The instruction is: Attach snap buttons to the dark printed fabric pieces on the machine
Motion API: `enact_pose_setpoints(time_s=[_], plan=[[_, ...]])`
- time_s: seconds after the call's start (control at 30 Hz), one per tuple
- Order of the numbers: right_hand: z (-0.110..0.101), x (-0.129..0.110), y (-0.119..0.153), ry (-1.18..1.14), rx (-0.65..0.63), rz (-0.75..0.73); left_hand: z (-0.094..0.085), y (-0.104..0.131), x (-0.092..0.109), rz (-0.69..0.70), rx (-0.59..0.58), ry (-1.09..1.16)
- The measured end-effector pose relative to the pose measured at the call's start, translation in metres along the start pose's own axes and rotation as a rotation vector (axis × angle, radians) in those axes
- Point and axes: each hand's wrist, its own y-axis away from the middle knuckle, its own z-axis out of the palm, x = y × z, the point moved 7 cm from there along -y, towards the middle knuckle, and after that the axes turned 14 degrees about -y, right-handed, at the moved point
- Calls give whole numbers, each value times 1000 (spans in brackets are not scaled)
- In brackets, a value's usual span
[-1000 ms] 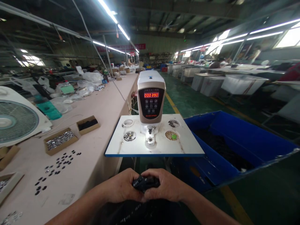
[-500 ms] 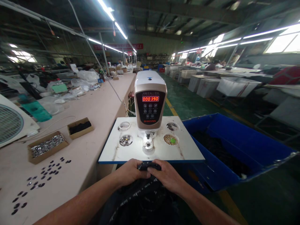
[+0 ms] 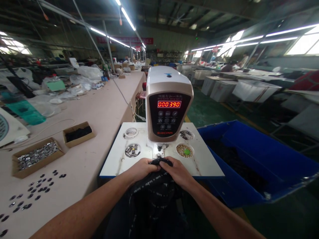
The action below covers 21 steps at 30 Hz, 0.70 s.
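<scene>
Both of my hands grip the edge of a black garment (image 3: 152, 192) whose inside tape carries small white lettering. My left hand (image 3: 142, 169) pinches the band from the left, and my right hand (image 3: 176, 171) closes on it from the right with the thumb on top. The held edge is just in front of the lower die of a button press machine (image 3: 169, 103) with a red lit display. Under the machine's head, the punch (image 3: 159, 147) is above the die, apart from the cloth. The garment's lower part hangs down towards me in shadow.
The white machine table (image 3: 112, 166) has round wells with metal parts and gold buttons (image 3: 184, 151). On the left bench stand a carton of metal snaps (image 3: 37, 156) and a smaller box of black pieces (image 3: 78, 133); loose dark discs (image 3: 37, 189) lie nearby. A blue bin (image 3: 286, 139) holds dark cloth.
Both hands have moved forward and up with the garment, from the table's front edge to just before the die. The camera view has come closer to the machine.
</scene>
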Motion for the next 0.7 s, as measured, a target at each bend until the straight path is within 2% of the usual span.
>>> enact_pose_setpoints(time_s=[0.17,0.3,0.7], plan=[[-5,1,-25,31,41,-35,-15,-18,11,6,40,-68],[-14,2,-40,72,118,-69,-20,-30,17,26,43,-87],[-18,1,-63,171,164,-113,-35,-47,19,99,138,-204]])
